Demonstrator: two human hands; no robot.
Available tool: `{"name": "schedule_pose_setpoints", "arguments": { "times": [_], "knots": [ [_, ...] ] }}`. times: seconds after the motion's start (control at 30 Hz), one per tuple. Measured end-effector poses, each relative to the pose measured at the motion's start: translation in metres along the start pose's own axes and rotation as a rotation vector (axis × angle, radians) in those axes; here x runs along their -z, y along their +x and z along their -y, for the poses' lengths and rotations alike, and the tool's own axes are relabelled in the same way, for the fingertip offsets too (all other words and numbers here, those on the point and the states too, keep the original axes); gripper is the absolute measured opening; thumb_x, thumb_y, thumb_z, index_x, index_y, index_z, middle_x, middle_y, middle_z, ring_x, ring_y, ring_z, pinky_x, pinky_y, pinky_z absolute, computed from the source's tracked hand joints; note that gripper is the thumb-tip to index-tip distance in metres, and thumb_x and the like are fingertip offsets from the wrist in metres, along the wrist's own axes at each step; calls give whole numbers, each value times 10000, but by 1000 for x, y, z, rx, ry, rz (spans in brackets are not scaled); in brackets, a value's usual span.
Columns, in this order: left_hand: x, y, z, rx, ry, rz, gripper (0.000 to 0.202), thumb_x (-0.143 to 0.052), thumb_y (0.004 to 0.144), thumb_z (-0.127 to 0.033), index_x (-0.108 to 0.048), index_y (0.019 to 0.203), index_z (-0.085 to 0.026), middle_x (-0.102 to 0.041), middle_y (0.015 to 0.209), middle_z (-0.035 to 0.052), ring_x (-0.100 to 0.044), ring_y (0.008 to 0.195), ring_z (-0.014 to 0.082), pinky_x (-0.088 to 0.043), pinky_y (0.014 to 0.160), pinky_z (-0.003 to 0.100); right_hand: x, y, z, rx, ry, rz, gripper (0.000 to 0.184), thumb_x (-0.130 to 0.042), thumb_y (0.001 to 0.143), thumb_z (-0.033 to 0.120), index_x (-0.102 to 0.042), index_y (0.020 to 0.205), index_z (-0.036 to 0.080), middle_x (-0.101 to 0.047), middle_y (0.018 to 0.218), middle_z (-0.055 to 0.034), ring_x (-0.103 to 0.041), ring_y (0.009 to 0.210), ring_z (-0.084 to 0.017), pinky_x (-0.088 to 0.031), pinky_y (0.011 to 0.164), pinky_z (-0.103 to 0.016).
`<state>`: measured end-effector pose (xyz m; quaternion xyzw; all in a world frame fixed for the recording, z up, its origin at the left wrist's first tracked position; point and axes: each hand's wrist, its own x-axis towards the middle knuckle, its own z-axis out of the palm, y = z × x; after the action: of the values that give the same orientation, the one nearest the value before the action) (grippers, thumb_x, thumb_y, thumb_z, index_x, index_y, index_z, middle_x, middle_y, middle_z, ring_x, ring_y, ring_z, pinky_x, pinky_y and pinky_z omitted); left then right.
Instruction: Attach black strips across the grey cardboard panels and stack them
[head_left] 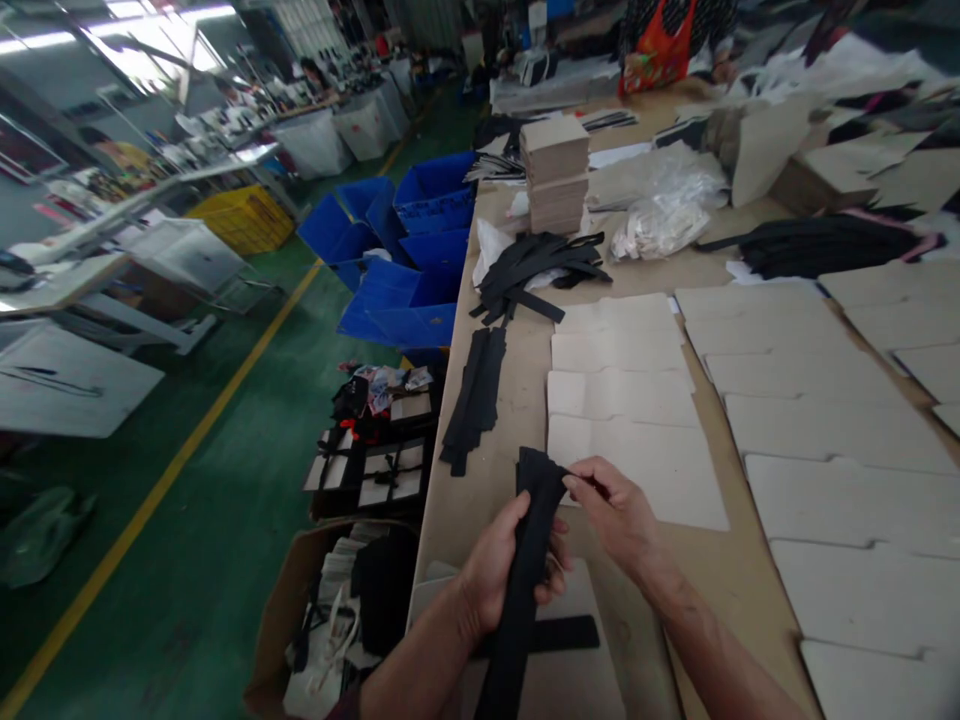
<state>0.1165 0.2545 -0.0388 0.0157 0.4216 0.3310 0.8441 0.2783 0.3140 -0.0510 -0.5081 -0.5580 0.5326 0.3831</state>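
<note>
My left hand (499, 570) is wrapped round a long bundle of black strips (525, 560) held upright over the near edge of the brown table (487, 500). My right hand (619, 510) pinches the top end of that same bundle with thumb and fingers. One more black strip (562, 633) lies flat on a grey card under my hands. A short stack of black strips (474, 398) lies on the table just beyond, to the left.
Rows of pale cardboard sheets (622, 390) cover the table ahead and to the right. Farther back are a loose heap of black strips (536, 270), a tall card stack (556, 172) and plastic bags (660, 215). Blue bins (409, 260) and an open box (330, 610) stand on the green floor at left.
</note>
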Motion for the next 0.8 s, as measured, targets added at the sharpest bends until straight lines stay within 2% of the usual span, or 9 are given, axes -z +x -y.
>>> {"name": "schedule_pose_setpoints", "arguments": {
  "times": [0.1,0.2,0.37,0.5,0.6,0.7,0.8],
  "knots": [
    [3,1,-3,-38,-5,31,489,-417,913,-546,-627,982,-110,-700,821,128,-682,568,183,-466,414,201,8,7,-11,-223,279,-181,277,-633,825,486,-573,821,216,-583,538,34,-431,439,-98,-318,420,-213],
    [12,-2,-5,-87,-46,61,371,-497,897,-436,-632,1003,-107,-708,898,141,-698,624,189,-465,428,190,20,12,-25,-245,482,-272,305,-690,789,481,-523,816,227,-535,460,63,-374,388,-77,-260,381,-182],
    [22,-9,-14,-143,-74,49,535,-433,907,-541,-638,1057,-71,-703,940,177,-704,677,229,-474,434,211,46,8,-36,-232,633,-94,276,-799,720,362,-616,842,195,-504,528,65,-399,446,-36,-316,428,-133],
    [23,-9,-21,-180,-61,64,563,-402,906,-540,-609,1161,-82,-677,1053,187,-704,811,290,-526,474,262,58,2,-34,-310,841,-81,270,-816,697,302,-625,861,205,-539,607,56,-377,425,-11,-316,396,-112],
    [23,-8,-25,-188,-52,88,567,-398,903,-521,-592,1202,-80,-667,1082,194,-697,839,304,-539,495,283,59,3,-31,-354,871,-60,254,-807,708,300,-626,860,207,-482,522,73,-343,374,-15,-281,337,-106],
    [26,-11,-25,-216,-53,63,530,-413,902,-460,-588,1208,-64,-673,1046,186,-689,816,280,-507,475,256,55,21,-25,-353,875,-62,264,-822,687,281,-634,855,204,-468,493,80,-378,367,-25,-318,322,-103],
    [34,-15,-21,-235,-69,-84,466,-466,895,-416,-611,1147,-52,-691,939,155,-673,719,214,-449,428,214,47,65,-6,-270,885,-142,312,-860,620,237,-627,824,199,-536,564,67,-464,416,-36,-402,343,-101]
  ]
}}
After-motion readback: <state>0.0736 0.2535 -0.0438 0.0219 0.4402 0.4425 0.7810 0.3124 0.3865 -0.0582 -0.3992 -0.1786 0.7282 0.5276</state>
